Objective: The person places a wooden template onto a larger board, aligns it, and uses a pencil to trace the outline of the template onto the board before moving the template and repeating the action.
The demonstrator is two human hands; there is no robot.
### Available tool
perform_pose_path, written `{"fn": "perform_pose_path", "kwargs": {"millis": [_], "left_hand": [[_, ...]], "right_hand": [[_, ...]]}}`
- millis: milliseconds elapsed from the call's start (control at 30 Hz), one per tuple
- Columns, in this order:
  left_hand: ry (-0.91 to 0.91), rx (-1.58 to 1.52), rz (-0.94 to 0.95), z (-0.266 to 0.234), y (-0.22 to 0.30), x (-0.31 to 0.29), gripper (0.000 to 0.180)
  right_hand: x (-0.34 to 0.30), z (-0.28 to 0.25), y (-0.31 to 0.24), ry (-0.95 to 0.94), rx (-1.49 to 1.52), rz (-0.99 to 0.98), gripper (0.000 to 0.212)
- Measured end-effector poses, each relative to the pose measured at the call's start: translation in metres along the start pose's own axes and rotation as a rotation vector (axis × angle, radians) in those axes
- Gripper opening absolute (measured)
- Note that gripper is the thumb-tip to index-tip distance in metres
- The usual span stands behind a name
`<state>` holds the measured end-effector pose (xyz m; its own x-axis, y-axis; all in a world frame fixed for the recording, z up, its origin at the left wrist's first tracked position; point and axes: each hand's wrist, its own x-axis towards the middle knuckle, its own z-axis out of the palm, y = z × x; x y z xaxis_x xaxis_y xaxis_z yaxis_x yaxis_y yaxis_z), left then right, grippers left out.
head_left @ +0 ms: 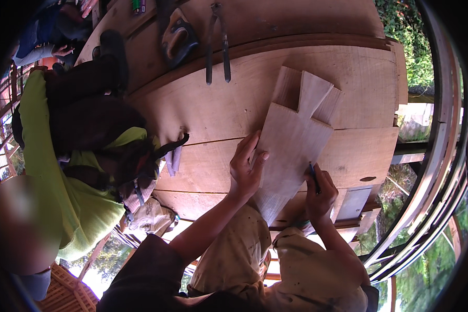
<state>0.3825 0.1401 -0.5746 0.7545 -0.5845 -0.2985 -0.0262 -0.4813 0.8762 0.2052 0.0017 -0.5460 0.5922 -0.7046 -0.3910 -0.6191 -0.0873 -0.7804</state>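
A pale wooden board (292, 140) slants across the workbench, its near end by my knees. Its far end has stepped cuts, with a flared tongue (314, 91) between two recessed shoulders. My left hand (246, 169) grips the board's left edge, thumb lying towards the top face and fingers along the side. At the right edge, my right hand (321, 191) is closed around a slim dark pencil-like tool (314, 176). Its tip points at the board's face near that edge; whether it touches, I cannot tell.
Beyond the board lie pincers (217, 44) with long handles and a handsaw (179, 41) with a dark grip. At the left sits another person in a yellow-green top (52, 171), close to the workbench (208, 114). Curved railings (437, 171) stand at the right.
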Motion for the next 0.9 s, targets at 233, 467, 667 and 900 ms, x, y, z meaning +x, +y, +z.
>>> {"fn": "perform_pose_path", "kwargs": {"millis": [233, 467, 667, 900], "left_hand": [[0.023, -0.014, 0.016, -0.002, -0.004, 0.002, 0.051], [-0.075, -0.137, 0.009, -0.011, -0.003, 0.008, 0.054], [-0.022, -0.153, 0.067, -0.008, -0.013, 0.007, 0.05], [0.001, -0.145, 0.119, -0.009, -0.02, 0.005, 0.051]], "right_hand": [[0.001, 0.001, 0.003, 0.045, 0.006, -0.037, 0.037], [-0.003, 0.003, 0.008, 0.081, -0.014, -0.035, 0.036], [-0.001, 0.005, 0.014, 0.102, -0.023, -0.052, 0.034], [-0.005, 0.015, 0.023, 0.126, -0.038, -0.073, 0.035]]}}
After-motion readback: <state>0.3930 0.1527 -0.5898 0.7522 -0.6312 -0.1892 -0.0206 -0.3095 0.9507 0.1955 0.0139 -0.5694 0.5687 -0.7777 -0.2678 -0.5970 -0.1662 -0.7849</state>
